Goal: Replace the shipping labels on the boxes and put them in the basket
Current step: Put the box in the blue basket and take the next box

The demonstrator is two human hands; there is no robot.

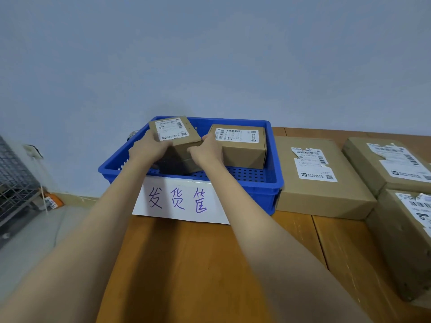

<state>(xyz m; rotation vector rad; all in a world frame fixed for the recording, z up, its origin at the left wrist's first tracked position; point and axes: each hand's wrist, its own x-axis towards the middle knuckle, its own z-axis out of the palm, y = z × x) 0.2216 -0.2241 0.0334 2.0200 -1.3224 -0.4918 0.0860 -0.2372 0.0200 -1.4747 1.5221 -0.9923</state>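
The left hand [149,149] is gripping the left side of a small cardboard box [179,145], fingers wrapping its near left edge, while the right hand [206,151] is clamping the box's right side with the thumb curling on the front face. Between them the small cardboard box is tilting, its far end raised, over the left half of the blue basket [272,183]; whether its lower edge is touching the perforated floor I cannot tell, since the hands and shadow are hiding it. A white shipping label [171,128] is sitting flat on the box's top face.

At three o'clock from the held box, just beside the right hand, a second box [242,152] is resting inside the basket, its own intact label [236,135] facing up. A white paper sign [179,200] with purple handwriting is hanging on the basket's near wall, at six o'clock from the hands.

The basket is standing on a wooden table [198,271]. Further out at three o'clock, touching the basket's right wall, a flat carton [321,194] is lying with a torn label [313,165]. Beyond it, two more cartons are sitting at the right edge: the farther carton [373,166] and the nearer carton [396,241], both wearing ragged labels.

At nine o'clock, off the table, a wire rack [14,183] is standing against the pale wall [210,54].
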